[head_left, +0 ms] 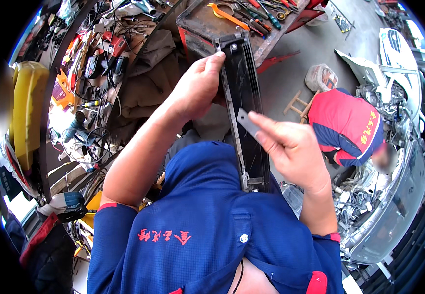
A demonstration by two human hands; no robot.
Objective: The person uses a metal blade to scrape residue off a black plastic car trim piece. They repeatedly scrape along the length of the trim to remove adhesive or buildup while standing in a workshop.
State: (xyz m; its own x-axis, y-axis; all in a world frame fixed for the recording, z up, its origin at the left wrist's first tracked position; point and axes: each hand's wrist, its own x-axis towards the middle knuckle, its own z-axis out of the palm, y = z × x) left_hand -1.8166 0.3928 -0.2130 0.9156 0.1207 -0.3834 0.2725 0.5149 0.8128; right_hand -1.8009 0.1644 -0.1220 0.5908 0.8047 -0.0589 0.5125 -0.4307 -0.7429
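Observation:
My left hand [200, 83] is closed on the left edge of a long, narrow black car part [244, 81], near its far end. The part stretches from the tool cart back toward my chest, with a thin pale strip along its left side. In my right hand [293, 149] is a flat grey metal strip [246, 122] with a small hole, pinched between thumb and fingers. The strip lies over the middle of the black part; whether it touches the surface I cannot tell.
Ahead stands a tool cart [198, 24] bearing pliers, screwdrivers and an orange tool [228, 16]. Leftward, a cluttered bench holds cables and power tools [110, 44]. A co-worker in red and blue [345, 122] bends over an opened white car [394, 54] at right, near a wooden stool [298, 105].

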